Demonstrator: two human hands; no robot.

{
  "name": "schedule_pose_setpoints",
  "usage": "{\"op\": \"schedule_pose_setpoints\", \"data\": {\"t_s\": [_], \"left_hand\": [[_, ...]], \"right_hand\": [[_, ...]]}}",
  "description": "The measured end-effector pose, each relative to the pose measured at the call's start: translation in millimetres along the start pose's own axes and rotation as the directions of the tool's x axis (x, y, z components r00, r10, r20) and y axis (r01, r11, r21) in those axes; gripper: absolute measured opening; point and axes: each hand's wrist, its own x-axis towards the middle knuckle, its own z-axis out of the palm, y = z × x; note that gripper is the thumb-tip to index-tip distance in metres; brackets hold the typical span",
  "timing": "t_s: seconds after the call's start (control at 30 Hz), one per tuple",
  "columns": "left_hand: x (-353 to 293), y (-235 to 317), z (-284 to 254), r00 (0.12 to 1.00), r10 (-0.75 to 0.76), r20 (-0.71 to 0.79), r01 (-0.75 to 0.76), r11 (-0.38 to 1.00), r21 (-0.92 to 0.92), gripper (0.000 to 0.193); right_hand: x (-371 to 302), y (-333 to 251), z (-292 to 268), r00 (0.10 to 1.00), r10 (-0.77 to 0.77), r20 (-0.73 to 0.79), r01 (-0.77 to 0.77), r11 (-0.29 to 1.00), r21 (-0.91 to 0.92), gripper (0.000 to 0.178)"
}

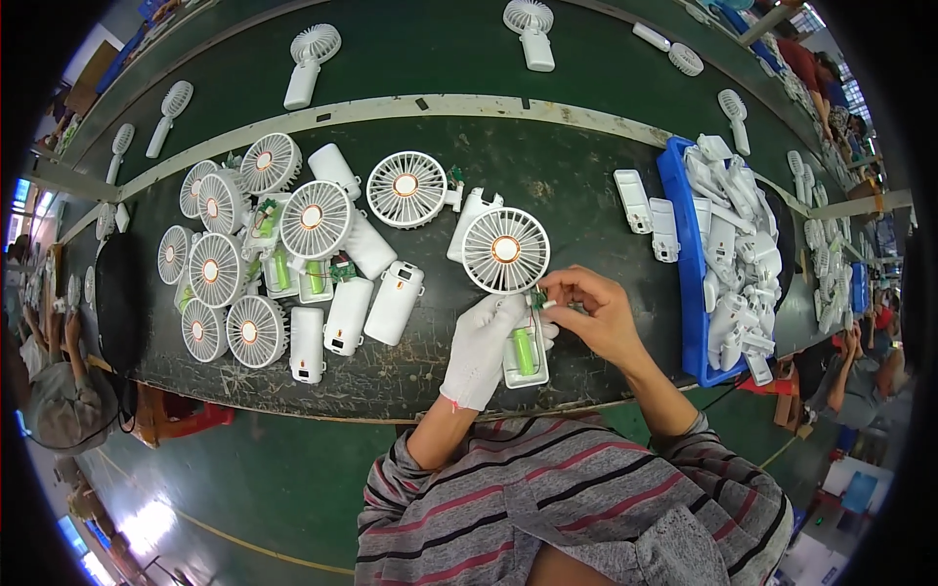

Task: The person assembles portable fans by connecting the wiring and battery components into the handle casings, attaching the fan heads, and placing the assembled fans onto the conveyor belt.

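Note:
My left hand (476,354), in a white glove, grips a white handheld fan (505,250) just below its round head. The fan's handle half lies open towards me, and a green battery cell (526,352) sits in it. At the top of that handle, the thumb and fingertips of my bare right hand (598,311) pinch at a small green circuit board (539,300) with thin wires. Behind this fan, a loose white handle cover (473,221) lies on the bench, beside another fan (406,189) whose board hangs out.
Several fan heads (217,269) and white handle covers (395,303) crowd the bench at left. A blue bin (692,283) full of white plastic parts stands at right, with two loose shells (633,200) beside it. Beyond a pale rail (391,105), finished fans (304,78) lie on a green belt.

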Motion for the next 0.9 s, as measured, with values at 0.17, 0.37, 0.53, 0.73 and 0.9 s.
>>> {"op": "schedule_pose_setpoints", "data": {"t_s": [0.17, 0.37, 0.53, 0.73, 0.9], "left_hand": [[3.3, -6.1, 3.0, 1.0, -0.021, 0.008, 0.021, 0.999, -0.039, 0.028], [16.0, -8.2, 1.8, 0.999, -0.045, 0.006, 0.045, 0.996, -0.082, 0.024], [13.6, 2.0, 3.8, 0.999, 0.044, -0.004, -0.044, 0.996, -0.073, 0.022], [26.8, -17.8, -9.4, 0.98, 0.197, 0.016, -0.195, 0.948, 0.252, 0.02], [32.4, -22.2, -5.7, 0.987, 0.137, 0.087, -0.156, 0.95, 0.271, 0.022]], "right_hand": [[-0.5, 0.9, 13.6, 0.947, -0.271, -0.17, 0.217, 0.936, -0.278, 0.027], [-6.9, 11.9, 12.8, 0.881, -0.414, -0.231, 0.296, 0.861, -0.413, 0.017], [-8.4, -2.6, 15.1, 0.858, -0.513, -0.021, 0.438, 0.751, -0.494, 0.01], [-9.7, 7.3, 16.1, 0.891, -0.452, -0.044, 0.36, 0.762, -0.538, 0.011], [-18.2, 0.2, 15.8, 0.929, -0.357, -0.097, 0.274, 0.84, -0.469, 0.011]]}}
